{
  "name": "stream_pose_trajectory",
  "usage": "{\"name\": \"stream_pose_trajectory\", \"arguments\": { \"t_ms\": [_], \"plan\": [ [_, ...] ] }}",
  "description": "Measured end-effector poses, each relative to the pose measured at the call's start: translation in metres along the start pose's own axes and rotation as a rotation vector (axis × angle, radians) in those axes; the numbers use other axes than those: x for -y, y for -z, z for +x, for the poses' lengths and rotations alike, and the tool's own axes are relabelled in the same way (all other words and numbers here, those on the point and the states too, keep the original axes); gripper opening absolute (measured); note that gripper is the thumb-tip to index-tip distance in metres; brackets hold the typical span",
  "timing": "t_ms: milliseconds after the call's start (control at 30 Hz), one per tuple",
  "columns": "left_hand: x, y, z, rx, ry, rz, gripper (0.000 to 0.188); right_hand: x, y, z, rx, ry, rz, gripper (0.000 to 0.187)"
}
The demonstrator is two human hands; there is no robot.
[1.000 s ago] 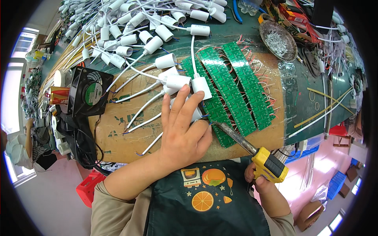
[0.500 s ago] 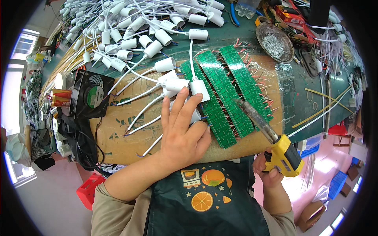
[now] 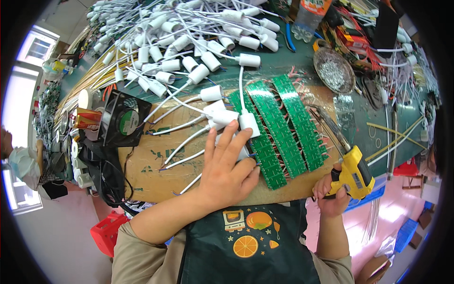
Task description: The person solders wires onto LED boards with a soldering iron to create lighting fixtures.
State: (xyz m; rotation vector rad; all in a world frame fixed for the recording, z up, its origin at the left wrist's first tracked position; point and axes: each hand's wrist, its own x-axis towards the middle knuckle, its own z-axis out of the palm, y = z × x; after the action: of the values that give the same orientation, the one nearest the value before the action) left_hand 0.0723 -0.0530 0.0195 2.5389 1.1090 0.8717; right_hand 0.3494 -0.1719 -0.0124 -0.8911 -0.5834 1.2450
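Note:
My left hand (image 3: 229, 168) lies over a cluster of white cylindrical lamp sockets (image 3: 224, 117) with its fingers stretched out and apart. Its fingertips touch the sockets; the palm partly hides those beneath. White cables trail from them to the left. A single white socket (image 3: 249, 124) stands by the fingertips, against the edge of the green circuit boards (image 3: 276, 128). Those boards lie in three long strips with red and white wires along their edges. Closed round the handle of a yellow soldering gun (image 3: 354, 175), my right hand (image 3: 330, 195) keeps the metal barrel pointed up-left, its tip near the rightmost strip.
Brown cardboard (image 3: 182, 187) covers the near tabletop. At left stand a black fan (image 3: 120, 118) and a can (image 3: 86, 118). A heap of white sockets (image 3: 175, 42) fills the back. Farther right are a dish of silvery scraps (image 3: 334, 71) and a plastic bottle (image 3: 309, 19).
The soldering gun has moved right, its tip going from over the board strips to the rightmost strip's edge. My left hand stays on the sockets. The whole view has shifted slightly.

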Motion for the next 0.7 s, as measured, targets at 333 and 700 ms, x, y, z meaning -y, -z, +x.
{"name": "stream_pose_trajectory", "arguments": {
  "t_ms": [333,700],
  "plan": [
    [0.104,0.033,0.073,-0.189,0.298,0.151,0.036,-0.004,0.001,0.004,0.020,0.031,0.006,0.075],
    [0.097,0.062,0.108,0.006,0.294,0.334,0.034,-0.003,-0.001,0.003,-0.017,0.022,0.002,0.074]
  ]
}}
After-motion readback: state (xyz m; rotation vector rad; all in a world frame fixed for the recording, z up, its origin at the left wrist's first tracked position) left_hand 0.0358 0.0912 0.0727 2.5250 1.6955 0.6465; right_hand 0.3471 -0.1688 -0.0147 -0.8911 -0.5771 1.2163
